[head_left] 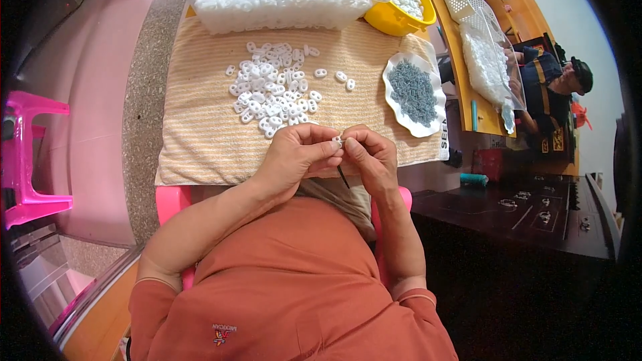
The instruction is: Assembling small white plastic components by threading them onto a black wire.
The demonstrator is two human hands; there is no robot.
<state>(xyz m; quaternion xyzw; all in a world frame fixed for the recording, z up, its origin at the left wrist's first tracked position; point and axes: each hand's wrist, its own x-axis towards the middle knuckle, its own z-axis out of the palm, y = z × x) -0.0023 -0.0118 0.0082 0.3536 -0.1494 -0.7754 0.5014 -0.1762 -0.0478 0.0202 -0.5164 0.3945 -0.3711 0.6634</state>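
Observation:
Close to the near edge of the towel-covered table, my left hand and my right hand meet fingertip to fingertip. Pinched in my left thumb and forefinger is a small white two-hole plastic piece. My right thumb and forefinger are closed against its right side; what they hold is too small to tell. A thin dark rod sticks out below the fingers, its upper end hidden. Beyond my hands lies a heap of white two-hole pieces, with a few loose ones to its right.
A scalloped white dish holds small grey parts. At the back stand a clear bin and a yellow basin of white pieces. Another person works at a table on the right. A pink stool stands left.

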